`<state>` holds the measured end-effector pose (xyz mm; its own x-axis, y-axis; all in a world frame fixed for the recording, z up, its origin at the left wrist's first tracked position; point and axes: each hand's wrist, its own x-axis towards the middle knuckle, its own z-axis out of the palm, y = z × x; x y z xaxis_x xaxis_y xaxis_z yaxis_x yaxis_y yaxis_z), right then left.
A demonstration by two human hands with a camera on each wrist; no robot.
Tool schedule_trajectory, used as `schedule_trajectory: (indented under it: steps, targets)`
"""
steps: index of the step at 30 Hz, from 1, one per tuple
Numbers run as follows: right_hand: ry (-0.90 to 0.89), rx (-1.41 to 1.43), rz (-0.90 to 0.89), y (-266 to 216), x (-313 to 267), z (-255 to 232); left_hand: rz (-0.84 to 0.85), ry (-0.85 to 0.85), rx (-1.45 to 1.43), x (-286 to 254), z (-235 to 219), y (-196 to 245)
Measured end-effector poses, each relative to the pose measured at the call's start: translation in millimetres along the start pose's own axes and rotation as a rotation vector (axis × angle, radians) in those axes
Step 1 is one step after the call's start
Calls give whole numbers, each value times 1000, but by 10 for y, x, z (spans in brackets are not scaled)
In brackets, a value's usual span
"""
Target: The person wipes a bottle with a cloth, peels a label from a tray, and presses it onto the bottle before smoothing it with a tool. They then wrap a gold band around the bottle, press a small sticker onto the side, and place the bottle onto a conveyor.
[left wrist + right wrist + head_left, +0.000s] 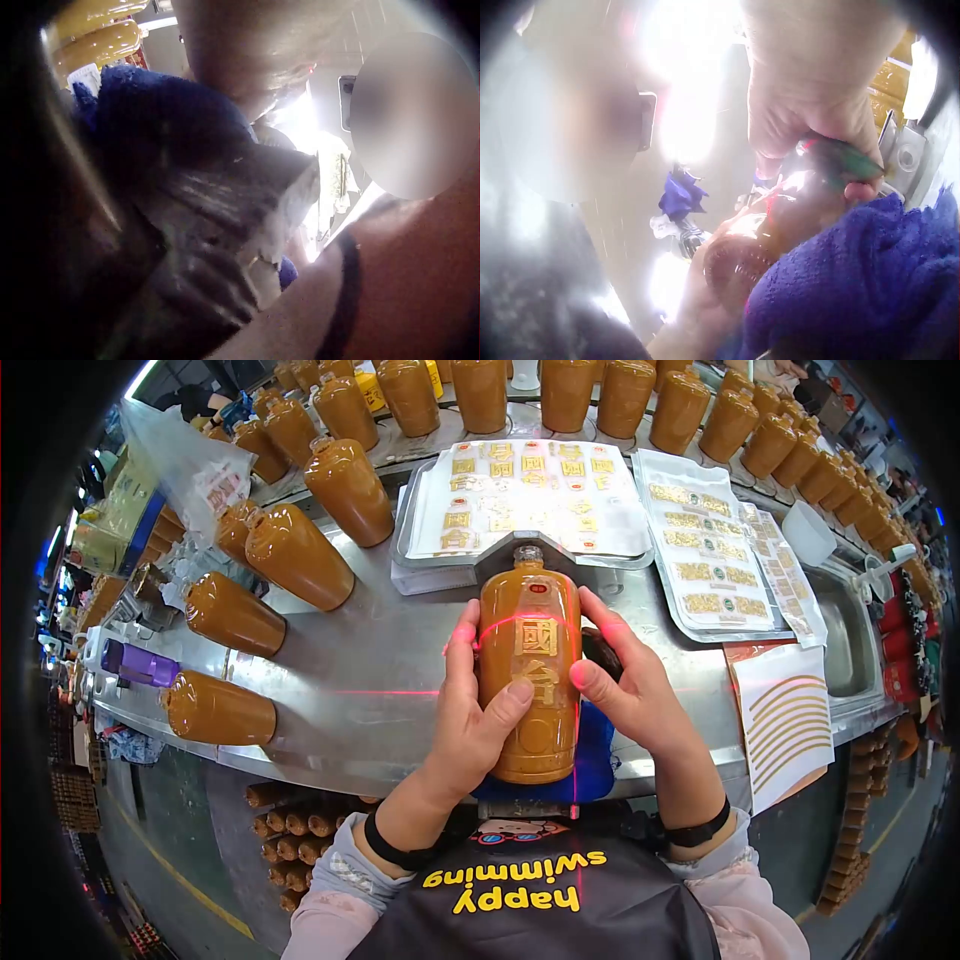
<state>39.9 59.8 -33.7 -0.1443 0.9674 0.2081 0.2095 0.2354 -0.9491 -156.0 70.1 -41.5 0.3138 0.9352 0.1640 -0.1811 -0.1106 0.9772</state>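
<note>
A glossy brown bottle [540, 745] with gold characters and a small red mark lies neck away, over a blue cloth [597, 750]. The left hand [470, 710] grips its left side, thumb on the front beside the lower character. On the right side the right hand [640, 685] holds it, thumb at the edge. Curled right-hand fingers also hold a dark green object [844, 161], seen in the right wrist view near the bottle's round base [735, 270]. Red laser lines cross the bottle. In the left wrist view the left hand [247, 52] is partly visible; its fingertips are hidden.
Several brown bottles [230, 710] stand left and along the back of the metal table [370, 660]. Behind the held bottle is a tray [430, 560] of gold character decals. More decal sheets [705, 550], a striped sheet [790, 725] and a sink [850, 650] are at right.
</note>
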Motion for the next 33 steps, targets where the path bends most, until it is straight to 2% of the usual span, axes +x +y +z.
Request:
schedule_trajectory:
  steps: [2, 4, 6, 8, 9, 11, 14, 19, 26, 33]
  targets:
    - [13, 24, -9, -2, 5, 29, 8, 0, 25, -4, -21, -22]
    - [-6, 68, 87, -1, -7, 7, 6, 8, 18, -10, -23, -26]
    - [-9, 78, 87, 18, -1, 11, 2, 11, 31, 1, -24, -23]
    - [6, 55, -11, 86, -4, 51, -2, 9, 64, -11, -23, -17]
    - [12, -34, -18, 44, 1, 45, 6, 13, 46, -16, -10, -6]
    - [20, -28, -10, 72, -6, 57, 18, 19, 7, -6, 24, 27]
    - [24, -56, -4, 57, -11, 56, -72, 23, -103, 47, -43, 95]
    - [37, -125, -14, 41, -7, 85, -70, 48, 9, 275, -79, 118]
    - [49, -121, -13, 4, -2, 102, -46, 38, 24, 337, -93, 0]
    - [50, -23, -25, 86, -8, 104, -78, -14, -21, 218, -108, 82]
